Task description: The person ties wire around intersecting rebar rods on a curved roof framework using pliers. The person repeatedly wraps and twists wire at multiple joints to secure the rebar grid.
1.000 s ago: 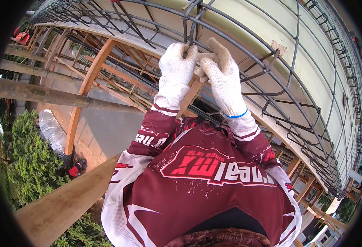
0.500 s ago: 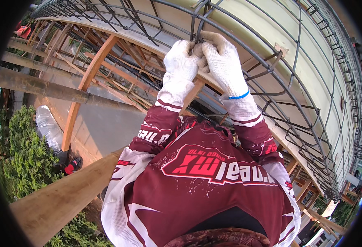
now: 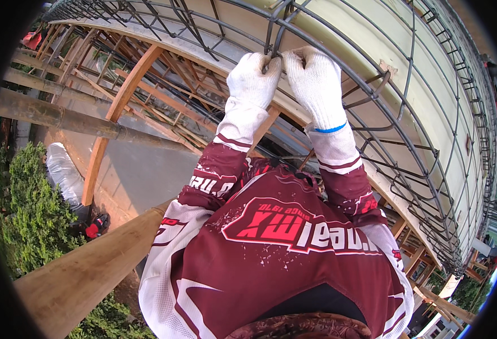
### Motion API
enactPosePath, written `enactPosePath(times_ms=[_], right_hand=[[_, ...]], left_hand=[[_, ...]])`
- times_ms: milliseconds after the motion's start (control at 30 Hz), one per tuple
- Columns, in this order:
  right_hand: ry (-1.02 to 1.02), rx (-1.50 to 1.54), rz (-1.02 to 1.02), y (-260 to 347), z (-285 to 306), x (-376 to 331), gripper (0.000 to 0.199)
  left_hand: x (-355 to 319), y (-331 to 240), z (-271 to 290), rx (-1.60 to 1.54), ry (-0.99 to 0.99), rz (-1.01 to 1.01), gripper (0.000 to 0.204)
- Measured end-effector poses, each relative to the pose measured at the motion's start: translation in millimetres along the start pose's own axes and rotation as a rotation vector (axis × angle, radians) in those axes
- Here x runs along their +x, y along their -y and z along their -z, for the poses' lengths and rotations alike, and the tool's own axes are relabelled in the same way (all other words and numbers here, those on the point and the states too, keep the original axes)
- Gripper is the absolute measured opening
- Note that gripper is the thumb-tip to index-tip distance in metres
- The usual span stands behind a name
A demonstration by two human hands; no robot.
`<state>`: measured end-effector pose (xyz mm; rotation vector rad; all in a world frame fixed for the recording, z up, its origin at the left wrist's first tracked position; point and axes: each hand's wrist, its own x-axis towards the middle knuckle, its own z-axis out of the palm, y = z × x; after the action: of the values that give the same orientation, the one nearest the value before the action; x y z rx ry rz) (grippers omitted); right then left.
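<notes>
Left hand [image 3: 253,79]: in a white knit glove, curled nearly into a fist, thumb and forefinger drawn together at the lower end of the short bars [image 3: 269,37]; whether anything is pinched there I cannot tell.
Right hand [image 3: 314,85]: gloved to match (a blue edge [image 3: 331,129] rings its wrist), fingers bent inward, the tips just beside the left hand's; its hold is hidden as well.
Rebar cage [image 3: 398,120]: dark rods, straight above the hands and curving away to the right, with the short bars dropping from a crossing toward both sets of fingers.
Cream panel [image 3: 347,28]: behind the rods, running along the cage.
Jersey [image 3: 271,237]: maroon and white, speckled pale on the chest and forearms, filling the lower middle.
Timber post [image 3: 131,85]: orange-brown, left of the left hand, crossed by a bamboo pole [image 3: 62,120].
Thick pole [image 3: 90,271]: slanting at lower left, near leafy greenery [image 3: 39,209].
White sheet [image 3: 65,172]: crumpled, on the ground below.
</notes>
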<state>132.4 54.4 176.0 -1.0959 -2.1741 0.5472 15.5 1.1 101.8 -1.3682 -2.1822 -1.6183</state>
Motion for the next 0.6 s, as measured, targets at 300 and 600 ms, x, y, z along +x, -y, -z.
enactPosePath(times_ms=[300, 600], right_hand=[[0.135, 0.77, -0.338, 9, -5, -5, 0.034], [-0.225, 0.46, -0.129, 0, -45, -29, 0.022]], left_hand=[[-2, 4, 1, -0.071, 0.038, 0.037, 0.016], [0, 1, 41, -0.201, 0.259, 0.081, 0.022]])
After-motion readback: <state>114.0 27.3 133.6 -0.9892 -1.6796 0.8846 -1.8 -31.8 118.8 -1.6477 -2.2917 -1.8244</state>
